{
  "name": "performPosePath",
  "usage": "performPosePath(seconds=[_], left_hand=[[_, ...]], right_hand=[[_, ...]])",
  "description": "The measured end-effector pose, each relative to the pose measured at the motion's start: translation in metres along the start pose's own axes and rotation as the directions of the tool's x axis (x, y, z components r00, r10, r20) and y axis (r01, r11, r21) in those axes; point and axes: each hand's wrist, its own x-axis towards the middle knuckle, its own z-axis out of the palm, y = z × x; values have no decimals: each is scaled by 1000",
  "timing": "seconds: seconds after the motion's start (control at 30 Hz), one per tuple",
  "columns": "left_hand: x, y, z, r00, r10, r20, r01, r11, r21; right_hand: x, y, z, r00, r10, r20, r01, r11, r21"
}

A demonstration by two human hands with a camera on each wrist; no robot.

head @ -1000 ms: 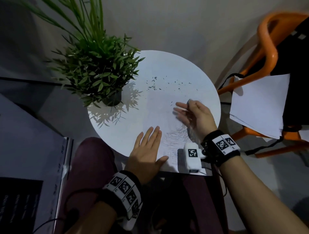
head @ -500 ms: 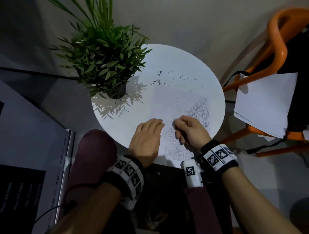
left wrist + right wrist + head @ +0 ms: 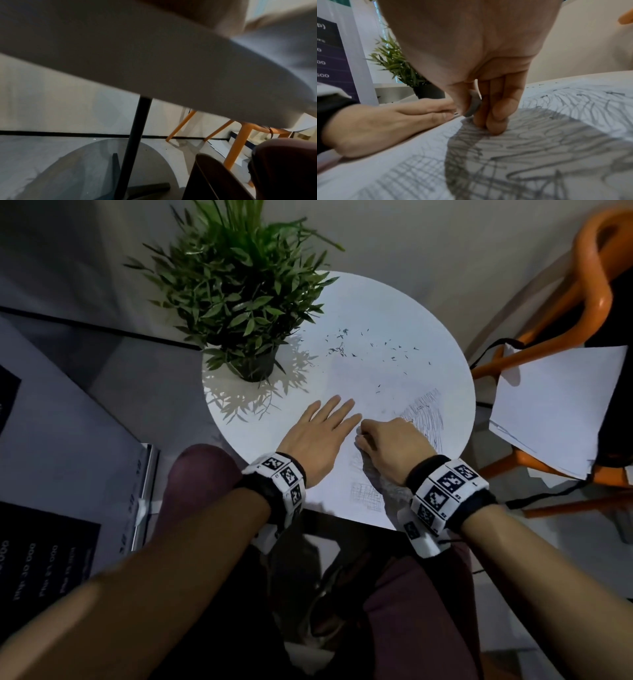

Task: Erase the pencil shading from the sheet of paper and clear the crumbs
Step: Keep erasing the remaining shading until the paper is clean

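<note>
A white sheet of paper [image 3: 337,491] lies on a round white table [image 3: 394,292], its near edge hanging over the rim. Pencil shading [image 3: 426,416] shows to the right of my hands, and a cross-hatched patch [image 3: 366,496] near the front edge. Dark eraser crumbs [image 3: 342,345] are scattered at the far side. My left hand [image 3: 330,419] lies flat on the sheet, fingers straight. Right beside it, my right hand [image 3: 364,438] pinches a small grey eraser [image 3: 473,105] between thumb and fingers, its tip down at the shaded paper [image 3: 530,142].
A potted green plant [image 3: 239,296] stands on the table's far left. An orange chair [image 3: 596,278] with loose white sheets [image 3: 555,405] is at the right. A dark printed board [image 3: 51,446] leans at the left. My knees are under the table's near edge.
My right hand has pulled the eraser back from the far right of the sheet to just beside my left hand. The left hand stays flat on the paper, fingers now straighter.
</note>
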Motion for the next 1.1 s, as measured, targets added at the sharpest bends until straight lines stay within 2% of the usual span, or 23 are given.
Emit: performPosePath(seconds=[0.13, 0.23, 0.3, 0.43, 0.47, 0.53, 0.6, 0.67, 0.77, 0.8, 0.93, 0.97, 1.07, 1.1], left_hand=[[-1, 0, 3, 999, 8, 47, -9, 1000, 19], [-1, 0, 2, 998, 12, 64, -13, 1000, 23], [-1, -1, 2, 997, 14, 77, -18, 999, 44], [0, 2, 1, 995, 6, 104, -15, 996, 91], [0, 2, 0, 994, 4, 111, -14, 995, 94], [1, 2, 0, 993, 1, 116, -10, 997, 76], [1, 1, 0, 993, -1, 117, -7, 998, 68], [1, 1, 0, 992, 4, 125, -14, 997, 80], [1, 2, -1, 993, -2, 116, -9, 996, 89], [0, 2, -1, 993, -5, 115, -6, 996, 93], [1, 1, 0, 992, 1, 123, -10, 997, 77], [1, 1, 0, 992, 2, 123, -12, 997, 80], [0, 2, -1, 992, 0, 128, -12, 995, 98], [0, 3, -1, 992, -4, 125, -9, 995, 103]], right_hand=[[-14, -11, -4, 997, -61, 43, 61, 998, 18], [-30, -29, 3, 992, -112, 51, 117, 987, -107], [-27, -26, 1, 998, -59, 12, 60, 982, -179], [-12, 4, -15, 987, 153, -37, -158, 956, -248], [-11, 4, -14, 989, 143, -37, -147, 965, -218], [-17, -9, -5, 1000, 21, 6, -20, 991, -133], [-27, -23, 5, 996, -89, 26, 92, 988, -127], [-25, -18, 3, 998, -60, -14, 56, 980, -192], [-15, 2, -8, 993, 101, -66, -115, 960, -255], [-15, -1, -7, 991, 117, -70, -130, 964, -231], [-37, -30, 14, 997, -71, -39, 63, 983, -170], [-37, -26, 12, 998, -52, -47, 42, 981, -189], [-22, 3, -5, 985, 148, -87, -165, 957, -239], [-20, 5, -7, 979, 182, -90, -198, 955, -219]])
